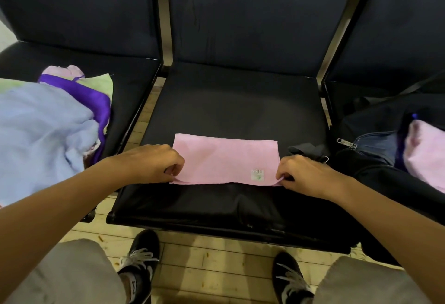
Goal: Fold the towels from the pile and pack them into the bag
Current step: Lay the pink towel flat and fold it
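While the pink towel (226, 159) lies flat on the middle seat (236, 101), left hand (149, 163) and right hand (305, 175) each pinch a near corner; soft, light cloth, best held at corners.

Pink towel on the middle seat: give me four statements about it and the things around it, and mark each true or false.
1. Both hands pinch the pink towel at its near corners: left hand, right hand. True.
2. The towel lies crumpled in a heap. False: it lies flat as a rectangle on the middle seat.
3. The pile of towels sits on the seat to the left. True.
4. The bag is zipped closed. False: it is open, with pink fabric showing inside.
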{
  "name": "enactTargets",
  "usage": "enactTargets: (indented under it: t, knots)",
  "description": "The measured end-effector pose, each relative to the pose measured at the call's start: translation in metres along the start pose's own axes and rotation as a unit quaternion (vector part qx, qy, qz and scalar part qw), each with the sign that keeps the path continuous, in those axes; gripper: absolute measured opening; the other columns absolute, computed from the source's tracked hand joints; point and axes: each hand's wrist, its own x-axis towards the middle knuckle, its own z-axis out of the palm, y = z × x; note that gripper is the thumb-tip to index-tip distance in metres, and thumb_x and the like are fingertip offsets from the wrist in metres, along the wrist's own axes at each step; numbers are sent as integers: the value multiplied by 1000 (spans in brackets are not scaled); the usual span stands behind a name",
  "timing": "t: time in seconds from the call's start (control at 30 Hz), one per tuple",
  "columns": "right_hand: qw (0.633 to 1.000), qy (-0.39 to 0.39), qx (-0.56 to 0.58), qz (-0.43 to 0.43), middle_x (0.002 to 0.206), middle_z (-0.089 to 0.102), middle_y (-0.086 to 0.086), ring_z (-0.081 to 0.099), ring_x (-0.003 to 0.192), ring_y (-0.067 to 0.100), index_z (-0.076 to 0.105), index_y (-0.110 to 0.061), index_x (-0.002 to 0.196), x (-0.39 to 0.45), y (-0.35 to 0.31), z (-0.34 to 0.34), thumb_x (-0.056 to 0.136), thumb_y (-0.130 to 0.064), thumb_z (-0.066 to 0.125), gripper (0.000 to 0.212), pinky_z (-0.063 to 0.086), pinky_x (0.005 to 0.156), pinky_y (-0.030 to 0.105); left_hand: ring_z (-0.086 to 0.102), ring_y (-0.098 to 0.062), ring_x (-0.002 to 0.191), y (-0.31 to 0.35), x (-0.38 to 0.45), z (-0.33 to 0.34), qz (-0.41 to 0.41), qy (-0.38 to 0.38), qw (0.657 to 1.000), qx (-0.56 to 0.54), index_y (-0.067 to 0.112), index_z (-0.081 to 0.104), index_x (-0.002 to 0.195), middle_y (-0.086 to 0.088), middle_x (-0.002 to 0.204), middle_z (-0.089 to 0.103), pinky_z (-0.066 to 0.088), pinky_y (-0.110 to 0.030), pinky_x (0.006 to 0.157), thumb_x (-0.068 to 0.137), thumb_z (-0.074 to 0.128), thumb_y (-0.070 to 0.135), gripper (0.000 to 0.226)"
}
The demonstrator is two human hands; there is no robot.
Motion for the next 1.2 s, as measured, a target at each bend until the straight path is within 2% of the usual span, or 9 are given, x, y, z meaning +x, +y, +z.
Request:
enactTargets:
  t: [0.13, 0.23, 0.33, 0.43, 0.53, 0.7, 0.87, 1.03, 1.2]
  knots:
    - [1000, 6, 5, 12, 104, 62, -6, 61, 88, 11, 71, -21, 98, 1, -2, -3, 95, -25, 60, 12, 53, 71, 27, 52, -6, 87, 0, 0, -1, -7, -12, 1000, 4, 34, 52, 90, 16, 94, 45, 37, -12, 68, 92, 63, 35, 11]
    - [999, 24, -2, 37, 84, 60, -1, 59, 73, 16, 63, -17, 76, 1, -3, -6, 91, -19, 56, 17, 47, 60, 30, 52, -7, 88, 1, 0, -4, -13, 7, 1000, 10, 29, 54, 90, 15, 95, 45, 38, -13, 66, 92, 61, 34, 8]
    - [994, 65, 8, 87, 72, 59, 2, 59, 67, 22, 59, -14, 72, 2, -4, -11, 88, -16, 53, 18, 40, 54, 29, 54, -10, 76, 6, -3, -10, -38, 51, 998, -26, 26, 47, 80, 11, 86, 52, 45, -23, 61, 91, 58, 27, 15]
    - [966, 143, 162, 141, 67, 67, 3, 68, 56, 17, 67, -14, 79, 6, -5, -14, 88, -9, 54, 17, 57, 57, 33, 53, -14, 68, 7, -4, -16, -49, 117, 989, -70, 23, 45, 77, 4, 77, 53, 47, -32, 60, 88, 59, 20, 19]
    - [914, 176, 315, 184, 68, 73, 2, 72, 57, 10, 72, -15, 86, 10, -7, -13, 88, 0, 60, 19, 60, 66, 29, 54, -10, 72, 5, -5, -20, -47, 133, 985, -95, 24, 50, 76, 9, 80, 53, 48, -25, 62, 86, 64, 17, 19]
    - [910, 103, 352, 194, 72, 76, -2, 73, 68, 5, 79, -13, 85, 11, -4, -7, 87, -6, 67, 14, 60, 84, 32, 54, -6, 82, 6, -3, -10, -27, 44, 996, -67, 30, 55, 78, 16, 87, 49, 49, -21, 74, 86, 68, 22, 18]
    - [925, 63, 311, 209, 86, 77, -2, 72, 75, 8, 81, -13, 86, 13, -6, -4, 86, -11, 71, 9, 60, 82, 30, 52, -6, 93, 6, -1, -5, -10, 10, 999, -49, 31, 59, 92, 16, 94, 47, 43, -17, 78, 89, 68, 30, 9]
    - [936, 37, 292, 195, 100, 73, 1, 68, 90, 10, 77, -17, 95, 14, -1, -1, 80, -7, 78, 18, 52, 74, 14, 53, -9, 104, 8, -1, -2, -13, -11, 998, -57, 27, 61, 101, 11, 107, 55, 45, -19, 84, 91, 65, 31, 11]
    - [950, 21, 259, 175, 94, 71, 0, 68, 87, 12, 70, -29, 81, 12, 0, 1, 79, -9, 79, 22, 57, 79, 23, 51, -6, 100, 9, -1, -1, -13, -13, 998, -60, 27, 61, 101, 14, 100, 47, 41, -16, 80, 92, 64, 29, 10]
